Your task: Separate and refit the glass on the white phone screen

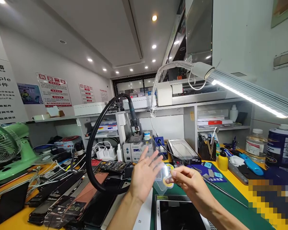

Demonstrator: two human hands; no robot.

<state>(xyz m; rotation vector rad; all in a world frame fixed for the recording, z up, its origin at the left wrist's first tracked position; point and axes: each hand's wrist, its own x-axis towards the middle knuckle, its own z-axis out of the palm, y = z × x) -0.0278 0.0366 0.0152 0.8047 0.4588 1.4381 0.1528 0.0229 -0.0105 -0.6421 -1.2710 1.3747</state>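
Observation:
My left hand (144,177) is raised over the work table with its palm turned up and its fingers spread apart, holding nothing. The thumb and fingers of my right hand (189,183) are pinched on a clear plastic sheet (160,187) with round yellow-and-white marks on it. The sheet hangs between my two hands, and its far edge is partly hidden behind my left fingers. Below lies a white-framed device with a black screen (179,212), its right side partly covered by my right forearm. A white device back with an MI logo (144,214) is beside it.
A black flexible hose (89,153) arcs on the left, near stacked phone parts (69,204). Black tweezers (225,191) lie on the green mat (240,214). A yellow bottle (222,160) stands at right. A lit tube lamp (252,92) hangs above. A green fan (16,150) stands far left.

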